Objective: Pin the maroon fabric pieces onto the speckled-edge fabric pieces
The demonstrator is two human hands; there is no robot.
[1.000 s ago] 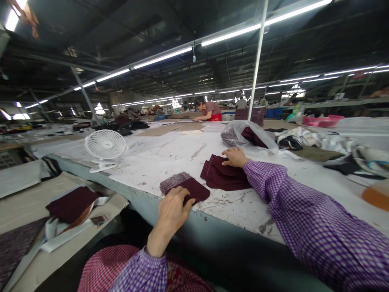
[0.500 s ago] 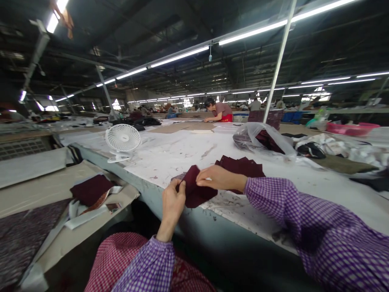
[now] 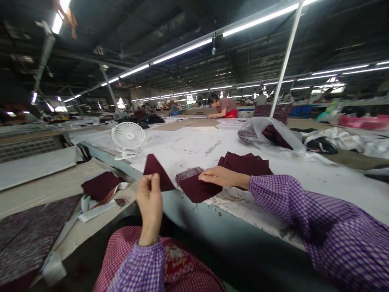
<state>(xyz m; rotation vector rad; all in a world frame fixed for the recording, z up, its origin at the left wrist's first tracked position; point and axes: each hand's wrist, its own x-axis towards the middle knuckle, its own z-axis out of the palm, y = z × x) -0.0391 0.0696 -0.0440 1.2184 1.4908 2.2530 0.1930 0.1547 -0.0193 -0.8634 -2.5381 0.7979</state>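
Note:
My left hand [image 3: 150, 202] pinches a maroon fabric piece [image 3: 156, 172] between thumb and fingers, held up just off the table's near edge. My right hand [image 3: 223, 176] lies with its fingers stretched out over another maroon fabric piece [image 3: 197, 192] at the edge; whether the fingertips grip it is hard to see. A speckled grey fabric patch [image 3: 190, 173] shows along that piece's far side. Just behind the right hand, a fanned stack of maroon fabric pieces [image 3: 244, 163] rests on the white-covered table [image 3: 188, 148].
A white fan [image 3: 128, 136] stands at the table's left edge. Behind the stack sits a clear plastic bag [image 3: 270, 134] with dark cloth inside. Lower left, a board holds a maroon cloth [image 3: 101, 186] and speckled fabric [image 3: 36, 231]. A person [image 3: 225, 107] leans over the table farther back.
My left hand has moved left, carrying one maroon piece away from the other. My right hand has stayed near the same spot, its fingers now lower on the remaining piece. The view has shifted slightly.

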